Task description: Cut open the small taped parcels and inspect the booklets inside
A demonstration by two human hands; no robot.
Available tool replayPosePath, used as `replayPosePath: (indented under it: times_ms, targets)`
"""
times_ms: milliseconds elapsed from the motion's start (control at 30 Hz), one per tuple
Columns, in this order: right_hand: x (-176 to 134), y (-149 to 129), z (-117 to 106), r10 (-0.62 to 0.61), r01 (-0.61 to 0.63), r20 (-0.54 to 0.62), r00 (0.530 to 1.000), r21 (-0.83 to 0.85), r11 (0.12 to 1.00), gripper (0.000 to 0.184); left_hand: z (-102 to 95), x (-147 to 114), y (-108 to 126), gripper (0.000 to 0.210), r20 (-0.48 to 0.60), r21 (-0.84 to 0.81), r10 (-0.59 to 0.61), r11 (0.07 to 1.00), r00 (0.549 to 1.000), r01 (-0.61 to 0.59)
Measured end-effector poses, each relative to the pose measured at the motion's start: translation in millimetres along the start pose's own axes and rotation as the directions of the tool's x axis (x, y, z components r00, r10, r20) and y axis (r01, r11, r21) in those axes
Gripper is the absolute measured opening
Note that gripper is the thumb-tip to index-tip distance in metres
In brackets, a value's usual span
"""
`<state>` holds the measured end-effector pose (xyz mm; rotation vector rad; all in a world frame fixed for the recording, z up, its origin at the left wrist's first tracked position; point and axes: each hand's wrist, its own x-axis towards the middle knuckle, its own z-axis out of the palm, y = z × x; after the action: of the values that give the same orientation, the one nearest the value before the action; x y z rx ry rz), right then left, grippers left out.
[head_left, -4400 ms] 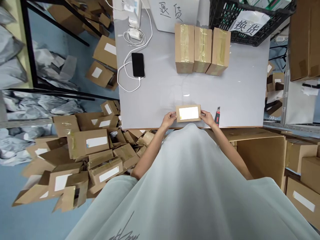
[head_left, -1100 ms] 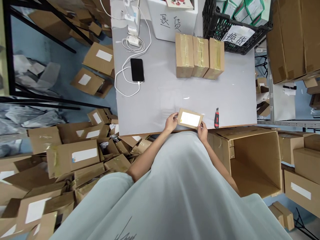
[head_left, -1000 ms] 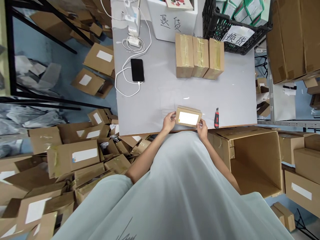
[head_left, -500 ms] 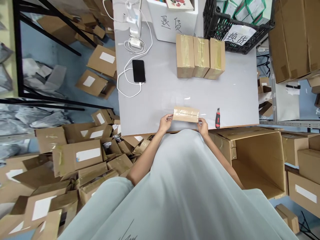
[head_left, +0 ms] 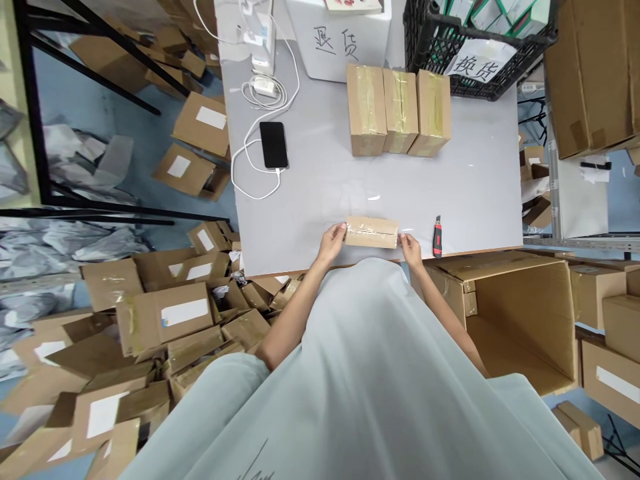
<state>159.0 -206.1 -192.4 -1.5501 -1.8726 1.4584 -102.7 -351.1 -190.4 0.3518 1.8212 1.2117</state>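
A small taped cardboard box lies at the front edge of the table, a dark slit running lengthwise through the tape on its top. My left hand grips its left end between thumb and fingers. At the opposite end, my right hand pinches the box's right edge; its fingertips are small and partly hidden. A red and black utility knife rests on the table to the right of my right hand, with nobody touching it.
Three taped cartons stand in a row on the table. Behind them are a white bin and a black crate. A phone with cables lies left. A large open carton and several discarded boxes flank me.
The view has shifted slightly. Both hands stay at the ends of the small box, with the fingers shifting a little. The utility knife and cartons have not moved on the table.
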Motion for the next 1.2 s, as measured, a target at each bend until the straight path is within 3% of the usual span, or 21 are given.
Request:
replayPosePath:
  times_ms: [400, 600, 800, 1033, 1200]
  targets:
    - [-1, -20, 11, 0.003, 0.000, -0.030, 1.000, 0.109, 0.994, 0.064, -4.0, 7, 10, 0.046, 0.035, 0.032, -0.058, 0.998, 0.998, 0.057]
    - [24, -24, -2, -0.002, 0.011, -0.084, 0.996, 0.105, 0.994, 0.065, -10.6, 34, 29, 0.042, -0.004, 0.044, -0.053, 0.998, 0.999, 0.053]
    - [87, -36, -19, -0.004, 0.025, -0.157, 0.988, 0.136, 0.990, 0.077, -13.8, 92, 69, 0.053, -0.055, 0.077, -0.022, 0.997, 0.998, 0.027]
    - [197, -69, -26, 0.090, -0.004, -0.242, 0.966, 0.334, 0.942, 0.113, -17.2, 177, 135, 0.072, -0.108, 0.177, 0.087, 0.982, 0.990, -0.067]
    - [259, -99, -29, 0.151, 0.009, -0.337, 0.929, 0.429, 0.903, 0.114, -13.2, 229, 172, 0.074, -0.100, 0.227, 0.089, 0.972, 0.991, -0.065]
